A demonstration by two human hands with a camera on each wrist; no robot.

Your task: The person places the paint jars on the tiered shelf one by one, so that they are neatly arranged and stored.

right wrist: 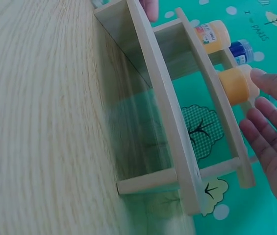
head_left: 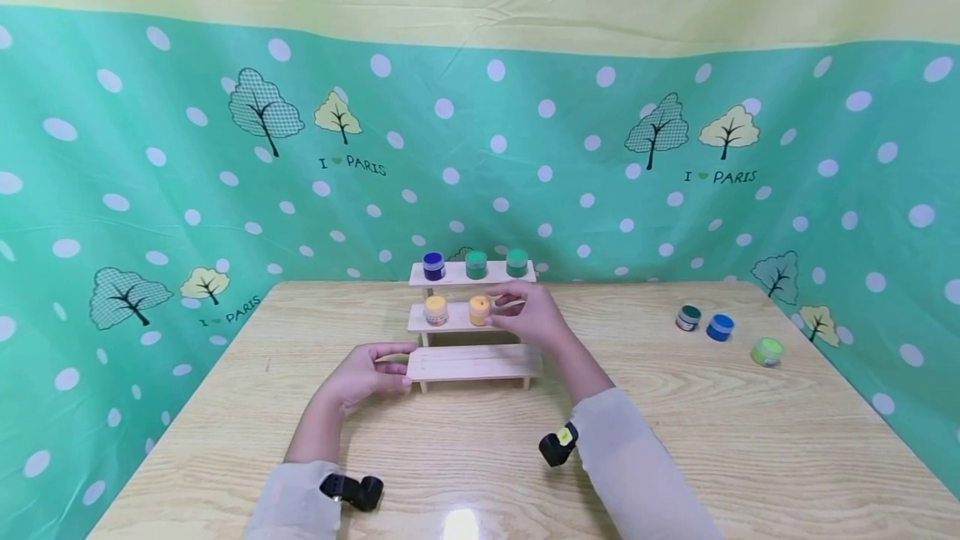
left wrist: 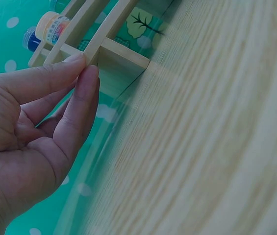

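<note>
A three-tier wooden display stand (head_left: 474, 363) stands on the table. My left hand (head_left: 370, 377) pinches the left end of its lowest tier between thumb and fingers, as the left wrist view (left wrist: 35, 117) also shows. On the middle tier sit two orange paint jars, the left one (head_left: 436, 311) and the right one (head_left: 479, 312). My right hand (head_left: 531, 317) is at the right orange jar; in the right wrist view the thumb tip is right at the jar's lid (right wrist: 254, 81), with the other fingers loosely extended beside it. A dark blue jar (head_left: 433, 266) and two green jars (head_left: 476, 264) line the top tier.
To the right on the wooden table (head_left: 300, 440) stand a dark green jar (head_left: 688, 318), a blue jar (head_left: 720, 327) and a light green jar (head_left: 767, 352). A green dotted curtain (head_left: 495, 148) hangs behind the table. Both sleeves carry a black wrist camera (head_left: 557, 445).
</note>
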